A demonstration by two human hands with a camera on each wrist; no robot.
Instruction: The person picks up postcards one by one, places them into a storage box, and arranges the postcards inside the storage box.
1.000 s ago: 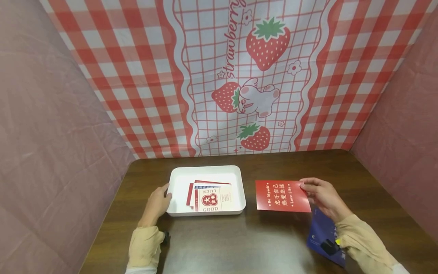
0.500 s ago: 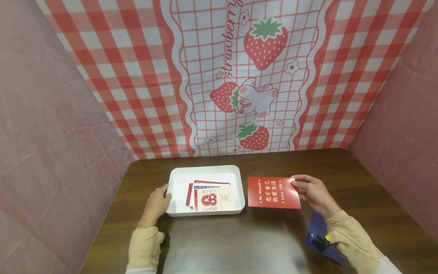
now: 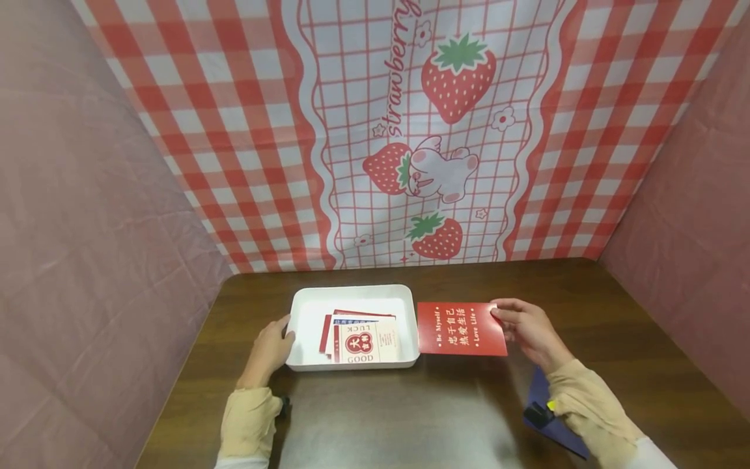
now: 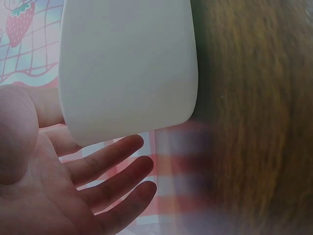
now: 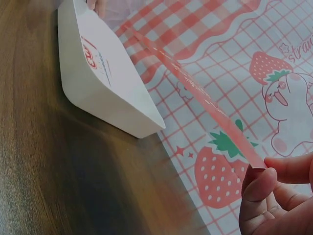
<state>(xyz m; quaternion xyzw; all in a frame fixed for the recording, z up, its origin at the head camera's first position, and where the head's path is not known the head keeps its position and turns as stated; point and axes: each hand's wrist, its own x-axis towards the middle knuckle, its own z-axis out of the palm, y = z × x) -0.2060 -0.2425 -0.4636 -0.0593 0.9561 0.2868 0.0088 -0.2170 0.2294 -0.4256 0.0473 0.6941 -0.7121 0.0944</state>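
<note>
My left hand (image 3: 271, 345) grips the left end of a white tray (image 3: 354, 365), thumb and index finger at its rim. In the left wrist view the other fingers (image 4: 115, 181) reach out loosely below the tray wall. Inside the tray lies an overlapping pile of printed cards (image 3: 360, 340). My right hand (image 3: 530, 329) pinches the right edge of a red postcard (image 3: 463, 329) with white lettering between thumb and finger. The right wrist view shows this postcard (image 5: 215, 112) nearly edge-on, raised above the table. Its left edge comes level with the tray's right rim.
A blue card (image 3: 556, 423) lies on the brown wooden table (image 3: 381, 423), partly hidden under my right forearm. Behind the table hangs a red-and-white strawberry cloth (image 3: 428, 163). Pink fabric walls stand at the left (image 3: 99, 228) and right (image 3: 685, 215).
My right hand has carried the red postcard leftward, up to the tray's right rim. My left hand and the tray stay in place.
</note>
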